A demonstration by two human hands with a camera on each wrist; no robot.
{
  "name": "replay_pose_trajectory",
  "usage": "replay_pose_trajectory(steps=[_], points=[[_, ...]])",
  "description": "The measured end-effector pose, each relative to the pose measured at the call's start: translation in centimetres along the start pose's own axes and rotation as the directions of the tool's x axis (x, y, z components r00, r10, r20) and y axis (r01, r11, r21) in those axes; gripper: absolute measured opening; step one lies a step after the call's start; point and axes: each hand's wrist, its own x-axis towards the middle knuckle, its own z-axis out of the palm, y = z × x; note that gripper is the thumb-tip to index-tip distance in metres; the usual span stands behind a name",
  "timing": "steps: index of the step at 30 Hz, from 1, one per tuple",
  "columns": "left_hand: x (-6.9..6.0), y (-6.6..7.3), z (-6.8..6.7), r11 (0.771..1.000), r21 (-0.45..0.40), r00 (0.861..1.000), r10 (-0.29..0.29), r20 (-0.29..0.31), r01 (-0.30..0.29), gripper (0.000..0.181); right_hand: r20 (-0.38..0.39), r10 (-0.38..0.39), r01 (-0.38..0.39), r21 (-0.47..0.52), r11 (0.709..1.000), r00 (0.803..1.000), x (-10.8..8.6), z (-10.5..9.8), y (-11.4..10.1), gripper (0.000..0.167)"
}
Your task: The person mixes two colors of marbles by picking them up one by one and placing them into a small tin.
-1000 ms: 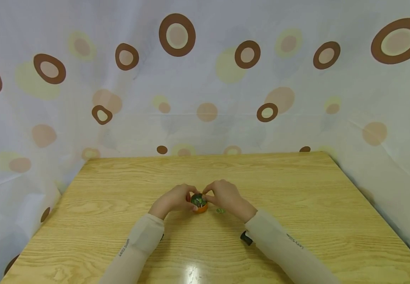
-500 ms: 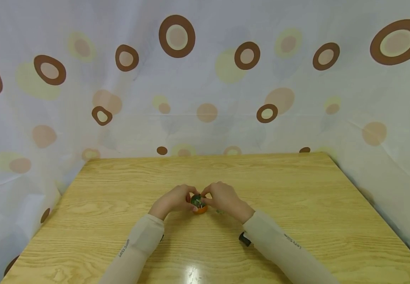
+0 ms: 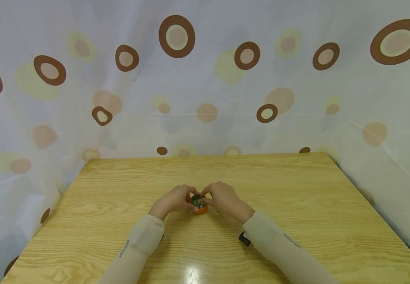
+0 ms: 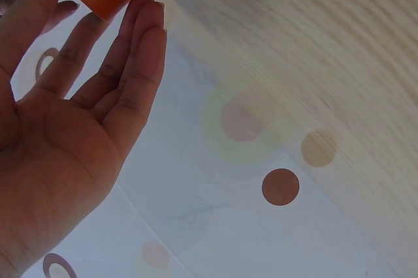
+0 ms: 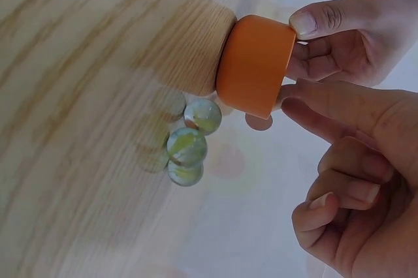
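Note:
A small orange cup (image 3: pixel 200 211) stands on the table, with greenish glass marbles (image 3: pixel 198 201) visible inside it in the head view. My left hand (image 3: pixel 176 199) holds this cup from the left, thumb at the near side and fingers round the far side. From the right, my right hand (image 3: pixel 225 198) reaches thumb and index finger in over the rim. Its other fingers are curled in the right wrist view. Whether its fingertips pinch a marble is hidden by the cup wall. Three clear marbles with yellow-green swirls (image 5: pixel 187 147) lie beside the cup (image 5: pixel 255 66).
The wooden table (image 3: pixel 127 177) runs back to a pale curtain (image 3: pixel 205 79) with brown and cream round patterns. More of the same curtain hangs along both sides. A dark wrist strap (image 3: pixel 245 239) shows below the right sleeve.
My right hand has moved slightly left, bringing its thumb and index finger further over the cup. Between half a second ago and now it barely moves. The left hand keeps its hold.

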Motion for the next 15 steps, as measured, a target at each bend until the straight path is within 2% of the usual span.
replay_pose_trajectory(steps=[15], points=[[-0.15,0.19,-0.10,1.000,0.018,1.000,-0.007,-0.006,0.007,0.042,-0.045,0.026,-0.028,-0.054,0.998,0.999,-0.58,-0.99,0.84,0.019]])
